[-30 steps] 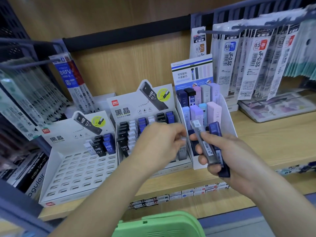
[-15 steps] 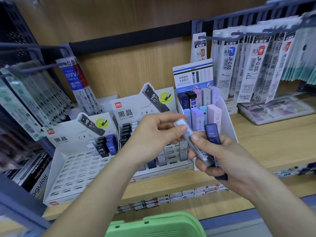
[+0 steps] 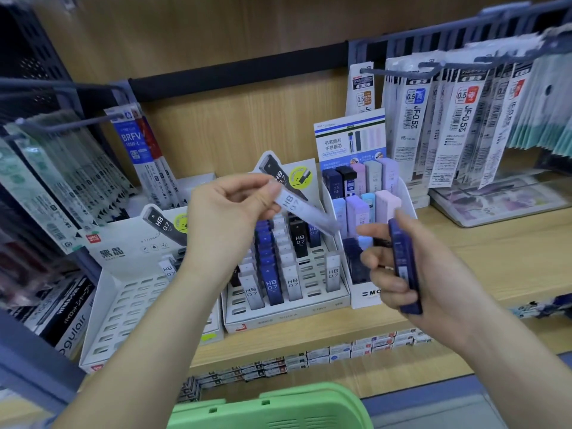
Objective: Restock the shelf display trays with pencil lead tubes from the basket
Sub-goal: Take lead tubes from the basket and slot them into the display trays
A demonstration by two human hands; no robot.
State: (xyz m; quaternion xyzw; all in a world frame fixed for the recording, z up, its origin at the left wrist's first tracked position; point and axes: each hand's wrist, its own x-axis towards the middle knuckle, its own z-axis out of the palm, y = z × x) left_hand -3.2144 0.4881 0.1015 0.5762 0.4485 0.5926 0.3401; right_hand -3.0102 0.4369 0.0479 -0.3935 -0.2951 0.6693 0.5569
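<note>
Entry, head view. The wooden shelf [image 3: 483, 261] spans the frame from 9 to 3 o'clock. Hanging refill packs [image 3: 464, 125] sit at 1–2 o'clock, more at 9–10.

Three display trays stand on the shelf:
- left tray [image 3: 123, 308], at 8 o'clock: mostly bare slots, with a few tubes at its back.
- middle tray [image 3: 288, 317], at centre: part filled with upright HB 0.7 tubes [image 3: 272, 280], white, blue and black.
- right tray [image 3: 366, 297], at 3 o'clock: pastel and dark cases.

The green basket [image 3: 278, 404] shows only its rim, at 6 o'clock, below the shelf edge. I cannot see its contents.

Left hand [image 3: 226, 218]: the forearm rises from 7 o'clock, and the hand is raised above the middle tray. Thumb and fingertips are closed in a pinch on the upper end of a clear tube [image 3: 305, 210]. The tube is marked HB 0.7 and slants down toward 4 o'clock. It is in the air, clear of the slots. Its lower end is blurred, near the right hand's forefinger.

Right hand [image 3: 439, 274]: the forearm enters from 5 o'clock, and the hand is in front of the right tray. Its fingers are curled round a dark blue tube [image 3: 404, 261], gripping it nearly upright. One finger reaches toward 9 o'clock, just beside the clear tube's tip. I cannot tell whether they touch.
</note>
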